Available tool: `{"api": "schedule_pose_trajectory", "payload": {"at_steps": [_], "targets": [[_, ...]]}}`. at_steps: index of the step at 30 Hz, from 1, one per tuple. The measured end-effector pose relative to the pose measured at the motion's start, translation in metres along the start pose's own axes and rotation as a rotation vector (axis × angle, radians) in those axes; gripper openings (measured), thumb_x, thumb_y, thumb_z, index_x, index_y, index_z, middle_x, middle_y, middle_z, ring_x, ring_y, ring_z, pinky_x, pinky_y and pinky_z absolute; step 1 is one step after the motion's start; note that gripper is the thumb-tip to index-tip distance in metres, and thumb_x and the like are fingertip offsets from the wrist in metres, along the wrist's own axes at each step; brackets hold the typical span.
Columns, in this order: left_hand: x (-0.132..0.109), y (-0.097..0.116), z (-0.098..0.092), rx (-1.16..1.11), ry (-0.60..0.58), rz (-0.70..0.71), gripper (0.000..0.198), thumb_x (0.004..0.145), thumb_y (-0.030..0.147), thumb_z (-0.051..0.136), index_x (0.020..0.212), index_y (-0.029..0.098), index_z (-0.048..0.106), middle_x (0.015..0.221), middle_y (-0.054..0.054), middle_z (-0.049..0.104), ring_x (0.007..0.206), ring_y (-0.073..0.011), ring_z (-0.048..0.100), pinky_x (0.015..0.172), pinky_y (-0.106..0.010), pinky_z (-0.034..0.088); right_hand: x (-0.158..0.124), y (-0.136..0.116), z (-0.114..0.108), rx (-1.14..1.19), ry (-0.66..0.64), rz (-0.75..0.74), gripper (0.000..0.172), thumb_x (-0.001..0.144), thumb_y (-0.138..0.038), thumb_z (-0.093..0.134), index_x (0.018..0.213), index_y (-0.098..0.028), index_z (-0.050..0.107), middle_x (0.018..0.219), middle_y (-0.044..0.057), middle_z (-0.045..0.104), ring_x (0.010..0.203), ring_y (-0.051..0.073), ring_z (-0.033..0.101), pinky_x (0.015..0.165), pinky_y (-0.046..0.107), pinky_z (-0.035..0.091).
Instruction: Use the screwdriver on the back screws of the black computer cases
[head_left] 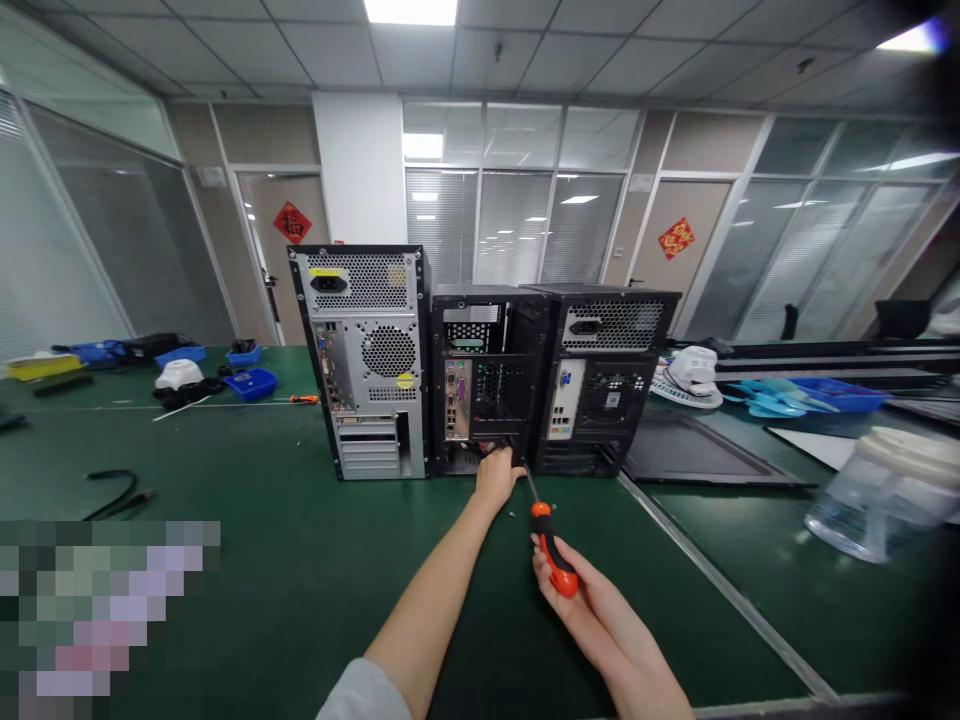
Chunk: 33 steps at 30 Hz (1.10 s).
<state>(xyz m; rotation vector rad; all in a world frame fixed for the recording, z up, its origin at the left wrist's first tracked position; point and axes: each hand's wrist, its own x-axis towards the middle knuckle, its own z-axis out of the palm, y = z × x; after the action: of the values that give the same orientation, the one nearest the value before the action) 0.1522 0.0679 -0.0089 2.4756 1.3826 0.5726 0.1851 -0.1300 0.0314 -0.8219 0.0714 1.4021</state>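
Three computer towers stand side by side with their backs toward me. At the lower back of the middle black computer case (504, 395), my left hand (498, 478) reaches to the open slot area; its fingertips go out of sight there. My right hand (577, 590) is closed around the orange and black handle of a screwdriver (553, 555). The screwdriver's shaft points up toward the case's bottom right corner, close to my left hand; its tip is hard to make out. A tall silver-backed computer tower (367, 360) is on the left, and a black computer tower (604, 385) on the right.
Blue trays (251, 384) and a yellow tray (43, 367) lie at the far left, near an orange screwdriver (304, 400). A black cable (120, 495) is nearer. At right are a black panel (705, 452) and a clear plastic jar (874, 495). The lower left is pixelated.
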Motion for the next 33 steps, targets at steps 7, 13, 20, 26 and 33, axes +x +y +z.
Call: {"api": "schedule_pose_trajectory", "payload": {"at_steps": [7,13,20,26,33], "targets": [[0.000,0.000,0.000,-0.001,0.009,-0.002,0.029,0.084,0.036,0.064,0.105,0.016,0.059,0.106,-0.010,0.067,0.101,-0.0228,0.064,0.084,-0.030,0.050,-0.002,-0.002,0.003,0.013,0.017,0.056,0.017,0.088,-0.007,0.047,0.104,-0.005,0.053,0.077,0.009,0.066,0.060,0.010,0.062,0.054,0.020,0.054],[-0.001,0.002,-0.001,-0.003,0.004,0.000,0.029,0.084,0.036,0.065,0.105,0.017,0.058,0.107,-0.009,0.067,0.102,-0.0225,0.064,0.085,-0.029,0.049,0.001,-0.001,-0.003,0.012,-0.018,0.061,0.017,0.086,-0.009,0.050,0.102,-0.006,0.056,0.080,0.011,0.069,0.063,0.012,0.064,0.056,0.022,0.055],[-0.001,0.001,-0.001,-0.002,0.001,-0.003,0.028,0.084,0.037,0.064,0.105,0.019,0.058,0.107,-0.008,0.067,0.102,-0.0219,0.064,0.084,-0.028,0.049,0.006,-0.001,-0.009,-0.020,-0.056,0.059,0.012,0.085,-0.012,0.053,0.094,-0.008,0.060,0.080,0.011,0.070,0.064,0.013,0.065,0.058,0.025,0.055],[-0.001,0.001,-0.002,-0.007,0.000,0.002,0.026,0.085,0.036,0.064,0.104,0.019,0.058,0.107,-0.008,0.067,0.102,-0.0216,0.064,0.084,-0.028,0.049,0.004,-0.001,-0.008,-0.053,-0.044,0.055,0.012,0.086,-0.014,0.053,0.093,-0.009,0.061,0.082,0.011,0.072,0.063,0.013,0.065,0.057,0.025,0.055],[-0.001,0.000,-0.002,-0.008,0.001,-0.003,0.027,0.084,0.036,0.064,0.105,0.020,0.057,0.107,-0.007,0.067,0.102,-0.0210,0.064,0.085,-0.028,0.049,0.005,-0.001,-0.010,-0.039,-0.076,0.072,0.011,0.084,-0.015,0.056,0.092,-0.010,0.062,0.087,0.011,0.072,0.064,0.013,0.066,0.058,0.026,0.055]]}}
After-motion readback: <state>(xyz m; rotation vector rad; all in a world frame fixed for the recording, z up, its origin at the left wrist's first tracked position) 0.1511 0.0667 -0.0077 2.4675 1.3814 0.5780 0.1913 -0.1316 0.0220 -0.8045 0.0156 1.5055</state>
